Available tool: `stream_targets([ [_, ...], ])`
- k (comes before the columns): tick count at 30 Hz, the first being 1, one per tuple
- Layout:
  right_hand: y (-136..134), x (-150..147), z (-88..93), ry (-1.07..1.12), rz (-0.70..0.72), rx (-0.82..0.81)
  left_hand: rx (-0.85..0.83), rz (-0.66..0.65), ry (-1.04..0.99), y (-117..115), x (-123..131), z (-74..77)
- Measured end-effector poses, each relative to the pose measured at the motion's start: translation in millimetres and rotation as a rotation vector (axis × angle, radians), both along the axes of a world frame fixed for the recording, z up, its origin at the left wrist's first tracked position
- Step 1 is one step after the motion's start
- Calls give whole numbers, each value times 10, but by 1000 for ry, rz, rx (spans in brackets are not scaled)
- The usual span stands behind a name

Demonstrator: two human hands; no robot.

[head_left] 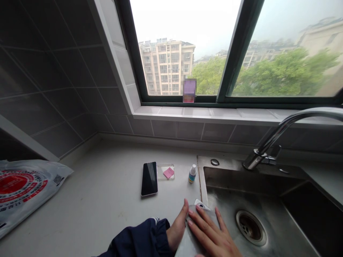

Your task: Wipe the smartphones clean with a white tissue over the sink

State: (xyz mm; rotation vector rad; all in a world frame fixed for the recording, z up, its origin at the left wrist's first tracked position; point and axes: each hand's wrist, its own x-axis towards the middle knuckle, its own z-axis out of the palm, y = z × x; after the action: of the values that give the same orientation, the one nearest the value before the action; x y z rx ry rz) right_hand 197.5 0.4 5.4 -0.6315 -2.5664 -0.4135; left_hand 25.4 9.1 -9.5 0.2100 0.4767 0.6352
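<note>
At the bottom centre, my left hand [178, 226], in a dark blue sleeve, grips the edge of a white phone [198, 202], whose camera corner shows above the fingers. My right hand [211, 232] presses a thin grey cloth [192, 208] against the phone's back, its fingers close to flat. Most of this phone is hidden under the cloth and the hand. Ahead on the counter lies a second phone [149, 179], its dark screen up. Touching its right side is a clear phone case [162, 175] with a folded pink piece [168, 173] on it. A small spray bottle [192, 174] stands upright near the sink.
On the right is a steel sink [219, 200] with a drain [251, 227] and a chrome faucet [268, 142]. A white plastic bag [29, 192] with red print rests at the left of the pale counter [107, 207]. A tiled sill [198, 111] and window stand behind.
</note>
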Motion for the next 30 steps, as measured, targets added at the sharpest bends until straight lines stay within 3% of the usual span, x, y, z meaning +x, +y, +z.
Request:
stream_targets([
  [11,-25,-28,19,-4,-25,-54,-68,27,-31,-3,9,27],
  [21,3,-13,1,12,-17,-41,31,72,-36,2,13,-208],
  [30,4,-16,8,-1,-31,-44,57,74,-17,5,7,-207],
])
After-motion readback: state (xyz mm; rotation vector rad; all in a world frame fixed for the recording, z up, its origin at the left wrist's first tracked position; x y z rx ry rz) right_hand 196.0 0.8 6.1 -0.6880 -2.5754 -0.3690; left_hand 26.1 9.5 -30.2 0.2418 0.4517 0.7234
